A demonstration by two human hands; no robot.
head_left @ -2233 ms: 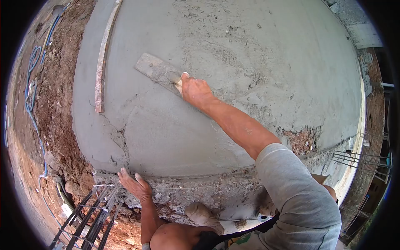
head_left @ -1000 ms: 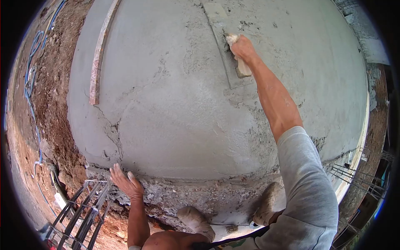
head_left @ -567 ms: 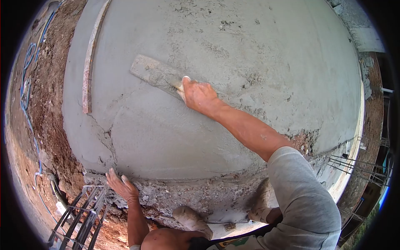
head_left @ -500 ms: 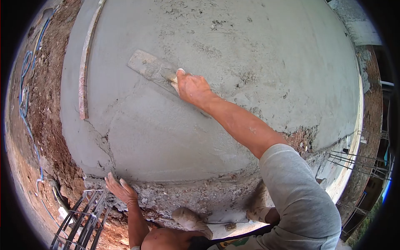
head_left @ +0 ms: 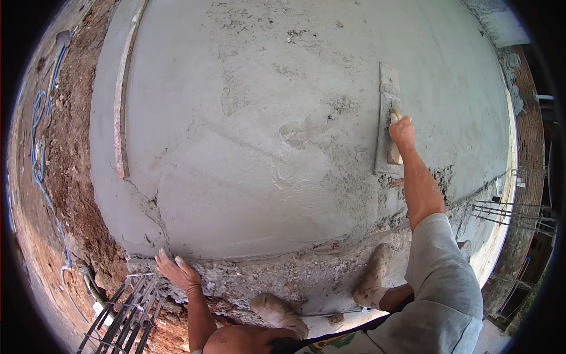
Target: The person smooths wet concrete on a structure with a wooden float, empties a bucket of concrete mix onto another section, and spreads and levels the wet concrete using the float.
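Observation:
My right hand (head_left: 402, 133) is closed round the handle of a long flat trowel (head_left: 389, 88). The trowel lies on the right part of the grey wet concrete (head_left: 236, 177), its blade pointing away from me, near a rough reddish patch. At the lower left, my left hand (head_left: 178, 273) rests with its fingers spread on the near edge of the slab, holding nothing. A narrow straight strip (head_left: 122, 100) lies on the concrete at the left, with a crack running from its near end toward my left hand.
Tied steel bars (head_left: 127, 312) stick out below my left hand. More thin bars (head_left: 507, 212) project at the right. Reddish soil (head_left: 82, 177) and a blue hose (head_left: 38, 159) are at the left. My boots (head_left: 277, 312) are at the slab's rough near side.
My right hand and the trowel have moved from the middle-left of the concrete to the right, and the blade has turned to point away from me. My left hand has stayed at the edge.

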